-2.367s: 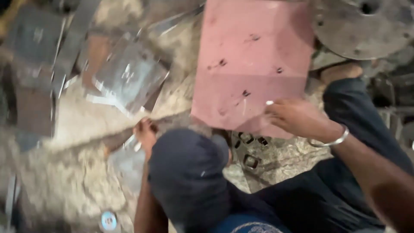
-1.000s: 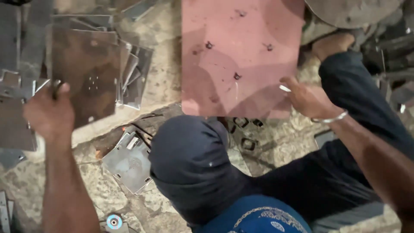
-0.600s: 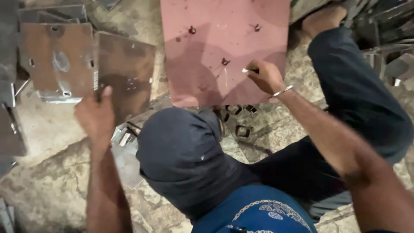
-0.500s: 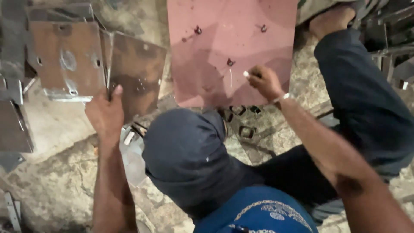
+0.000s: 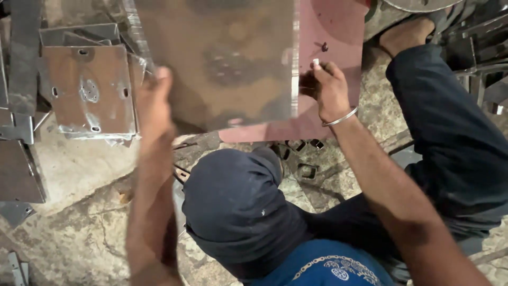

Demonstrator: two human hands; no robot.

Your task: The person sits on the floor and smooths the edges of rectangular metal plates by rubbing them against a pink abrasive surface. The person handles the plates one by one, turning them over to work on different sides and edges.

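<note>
Left hand: my left hand (image 5: 156, 100) grips the lower left edge of a brown steel plate (image 5: 217, 58), fingers closed round the rim; it is blurred, so I cannot make out each finger.
Right hand: my right hand (image 5: 328, 90) is pinched narrow round a small white stick, perhaps chalk (image 5: 316, 62), the tip touching the pink board (image 5: 330, 32).
Hidden: the raised plate covers most of the pink board; only a strip down its right side and along its lower edge shows. The plate's top is cut off by the frame.
Plate look: square-cornered, rusty brown and dull grey, with a faint cluster of small marks near its middle and a bright, shiny right edge.
Where it is: held up between my hands, in front of the pink board and above my bent knee (image 5: 238, 201) in dark trousers.
Counted: one plate in hand; one flat plate with holes (image 5: 87, 90) to the left on the floor, lying on others I cannot count; several small square metal pieces (image 5: 307, 170) below the board; one bracelet (image 5: 341, 117) on my right wrist; one bare foot (image 5: 405, 34) at upper right.
</note>
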